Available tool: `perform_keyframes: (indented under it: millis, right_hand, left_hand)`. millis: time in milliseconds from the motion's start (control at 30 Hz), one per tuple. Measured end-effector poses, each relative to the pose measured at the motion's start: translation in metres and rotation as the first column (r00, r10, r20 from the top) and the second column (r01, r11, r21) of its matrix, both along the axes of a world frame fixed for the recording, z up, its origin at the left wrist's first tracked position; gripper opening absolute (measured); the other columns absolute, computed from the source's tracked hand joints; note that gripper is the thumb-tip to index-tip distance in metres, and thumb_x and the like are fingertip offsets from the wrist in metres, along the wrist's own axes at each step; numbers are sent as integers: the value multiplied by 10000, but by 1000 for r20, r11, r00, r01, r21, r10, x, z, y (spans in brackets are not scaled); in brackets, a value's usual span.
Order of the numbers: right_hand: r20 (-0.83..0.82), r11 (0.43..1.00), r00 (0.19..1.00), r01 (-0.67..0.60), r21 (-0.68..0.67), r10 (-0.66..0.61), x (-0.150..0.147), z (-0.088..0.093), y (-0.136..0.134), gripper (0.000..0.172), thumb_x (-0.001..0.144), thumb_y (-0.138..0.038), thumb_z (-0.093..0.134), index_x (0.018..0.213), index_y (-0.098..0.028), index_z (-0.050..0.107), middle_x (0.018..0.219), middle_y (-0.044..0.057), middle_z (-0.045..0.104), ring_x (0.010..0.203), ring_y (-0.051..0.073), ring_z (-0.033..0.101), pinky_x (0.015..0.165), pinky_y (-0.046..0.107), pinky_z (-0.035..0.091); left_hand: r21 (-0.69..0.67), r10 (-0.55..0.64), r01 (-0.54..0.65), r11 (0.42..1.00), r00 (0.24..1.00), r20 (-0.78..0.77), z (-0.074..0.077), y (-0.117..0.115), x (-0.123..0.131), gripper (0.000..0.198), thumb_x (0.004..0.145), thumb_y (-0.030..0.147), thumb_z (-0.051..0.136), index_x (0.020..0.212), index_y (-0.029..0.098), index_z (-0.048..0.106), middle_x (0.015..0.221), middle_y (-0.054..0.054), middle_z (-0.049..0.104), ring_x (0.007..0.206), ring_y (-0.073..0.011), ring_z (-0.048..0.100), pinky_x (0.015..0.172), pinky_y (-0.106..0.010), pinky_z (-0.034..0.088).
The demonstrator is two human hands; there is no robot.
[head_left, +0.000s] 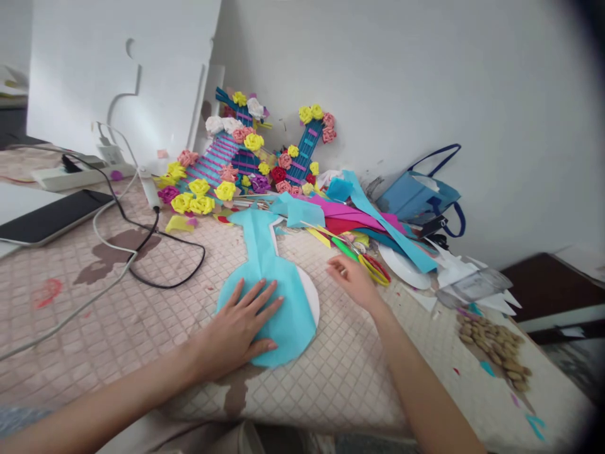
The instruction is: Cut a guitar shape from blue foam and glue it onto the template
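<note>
My left hand (246, 318) lies flat with fingers spread on a light blue sheet of paper (293, 309). The sheet covers a white cut-out (309, 295) with a round body and a long neck. White card shows along its right side and at the neck, so the two edges do not match there. To the right of the round part, my right hand (352, 280) is held with loosely bent fingers and nothing visible in it. Just beyond it are scissors with yellow handles (374, 272) and a bright green tool (344, 248).
Coloured paper strips (350, 214) pile up behind, below decorated pieces with paper flowers (227, 157). Peanuts (496, 350) and a clear plastic container (475, 287) are at right. Cables (165, 287), a power strip (75, 173) and a tablet (57, 214) occupy the left. A blue bag (420, 192) leans behind.
</note>
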State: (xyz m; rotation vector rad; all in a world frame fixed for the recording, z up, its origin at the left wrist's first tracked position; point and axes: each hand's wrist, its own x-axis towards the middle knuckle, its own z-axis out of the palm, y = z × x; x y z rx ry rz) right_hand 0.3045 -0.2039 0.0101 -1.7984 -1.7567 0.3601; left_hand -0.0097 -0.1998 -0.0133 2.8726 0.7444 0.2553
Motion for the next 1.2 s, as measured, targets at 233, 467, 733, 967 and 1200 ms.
perform_keyframes:
  millis: [233, 467, 733, 967, 1200]
  right_hand:
    - [-456, 965, 885, -191, -179, 90, -59, -6, -6, 280, 832, -430, 603, 984, -196, 574, 821, 25, 626, 721, 166, 642, 576, 276, 521]
    - [-718, 891, 696, -331, -312, 7, -71, -4, -4, 408, 782, -515, 639, 1003, -184, 549, 847, 39, 654, 528, 83, 570, 431, 193, 434]
    - [-791, 899, 607, -387, -206, 80, -87, -2, -5, 373, 742, -455, 730, 998, -213, 607, 939, 14, 647, 802, 124, 611, 702, 242, 508]
    - [-766, 937, 642, -278, -214, 16, -89, -11, 5, 542, 684, -329, 765, 1103, -243, 432, 899, -5, 624, 768, 141, 648, 688, 294, 533]
    - [-671, 937, 741, -255, -237, 31, -70, -5, 3, 375, 759, -383, 669, 1043, -218, 488, 700, -55, 574, 522, 104, 560, 468, 226, 449]
  left_hand:
    - [-18, 48, -48, 999, 999, -1, 0, -2, 15, 678, 933, 583, 374, 1473, 177, 316, 1560, -161, 231, 1434, -376, 178, 1092, -663, 174]
    - [-38, 27, -26, 999, 1000, 8, -1, -5, 13, 693, 941, 586, 348, 1461, 129, 326, 1554, -163, 236, 1443, -344, 166, 1123, -631, 126]
    - [-42, 16, -14, 999, 999, 40, -1, -3, 11, 677, 937, 614, 305, 1406, 138, 415, 1510, -170, 352, 1429, -346, 222, 1122, -623, 144]
    - [-55, -14, 15, 998, 1000, 14, 4, -3, 11, 605, 917, 586, 413, 1333, 156, 499, 1481, -184, 393, 1424, -375, 219, 1105, -667, 127]
    - [-50, -33, 33, 998, 999, 2, 5, -1, 4, 537, 922, 535, 453, 1369, 238, 470, 1559, -146, 250, 1430, -377, 197, 1096, -674, 149]
